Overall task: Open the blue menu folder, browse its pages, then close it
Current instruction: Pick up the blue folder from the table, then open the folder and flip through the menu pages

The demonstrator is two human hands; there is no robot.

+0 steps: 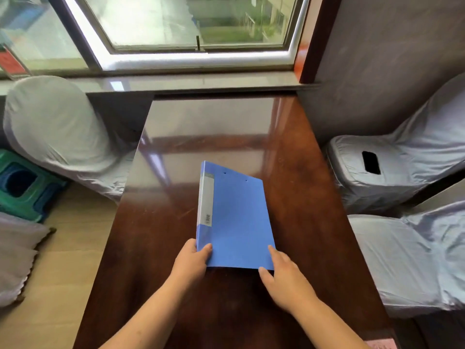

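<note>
**Both hands at the near edge of the closed blue folder**

The left hand (192, 260) grips the near left corner of the blue menu folder (237, 222): the thumb lies on top of the cover and the other fingers go under the spine side, so the hand is clamped on the folder. The right hand (284, 278) is loosely open, fingers apart; its fingertips touch the near right corner and the near edge of the folder, and it does not grasp.

The folder is closed and lies on the brown desk (314, 210), in the near half. Its long axis runs from the person toward the window (196, 26), slightly tilted. The spine, with a grey label (206, 197), is on the left side.
</note>
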